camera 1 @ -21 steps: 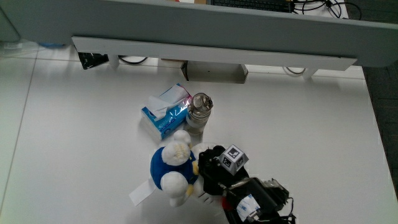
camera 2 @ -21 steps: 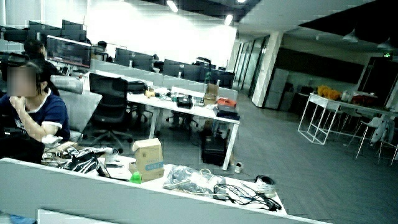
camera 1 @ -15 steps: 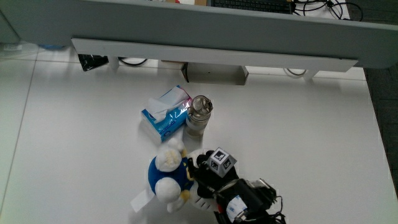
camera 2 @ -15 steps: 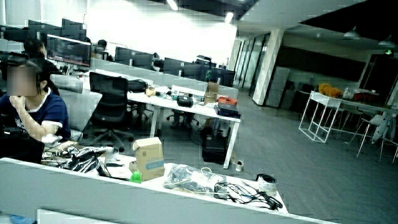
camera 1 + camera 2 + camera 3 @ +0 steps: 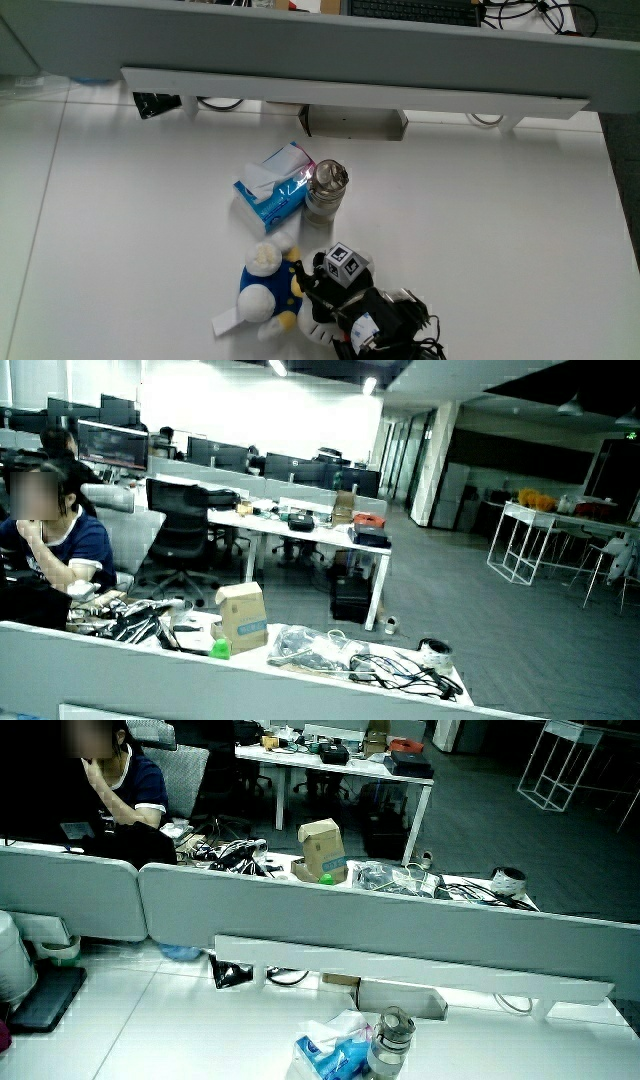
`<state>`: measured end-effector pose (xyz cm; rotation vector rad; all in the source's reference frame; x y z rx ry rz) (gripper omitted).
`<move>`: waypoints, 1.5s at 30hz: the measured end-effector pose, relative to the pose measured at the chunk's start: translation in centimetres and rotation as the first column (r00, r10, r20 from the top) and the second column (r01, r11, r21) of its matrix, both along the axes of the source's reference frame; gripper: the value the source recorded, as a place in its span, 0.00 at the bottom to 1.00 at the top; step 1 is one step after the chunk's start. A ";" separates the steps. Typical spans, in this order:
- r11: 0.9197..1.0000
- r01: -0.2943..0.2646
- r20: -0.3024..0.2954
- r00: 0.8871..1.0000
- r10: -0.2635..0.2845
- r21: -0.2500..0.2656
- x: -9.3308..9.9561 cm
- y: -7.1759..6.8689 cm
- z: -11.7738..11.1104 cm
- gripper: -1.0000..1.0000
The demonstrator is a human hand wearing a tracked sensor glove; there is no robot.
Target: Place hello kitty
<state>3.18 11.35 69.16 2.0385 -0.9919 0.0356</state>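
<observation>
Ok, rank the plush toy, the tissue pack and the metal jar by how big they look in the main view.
1. Plush toy, largest, though the hand hides part of it.
2. Tissue pack, somewhat smaller.
3. Metal jar, smallest; seen from above, its height is foreshortened.

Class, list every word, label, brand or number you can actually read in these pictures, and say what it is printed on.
None can be read.
Tissue pack: printing too blurred.
Cube on the hand: a black-and-white pattern, no letters.
White tag on the plush toy: no legible text.
</observation>
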 end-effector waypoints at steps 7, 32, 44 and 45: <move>0.999 -0.029 0.008 1.000 0.029 -0.028 1.0 1.6 0.1 0.24; 0.972 -0.197 0.146 0.966 0.215 -0.130 5.8 3.2 -3.7 0.00; 0.959 -0.258 0.169 0.946 0.275 -0.116 8.9 4.8 -7.3 0.00; 0.956 -0.264 0.160 0.946 0.282 -0.126 9.1 5.1 -7.3 0.00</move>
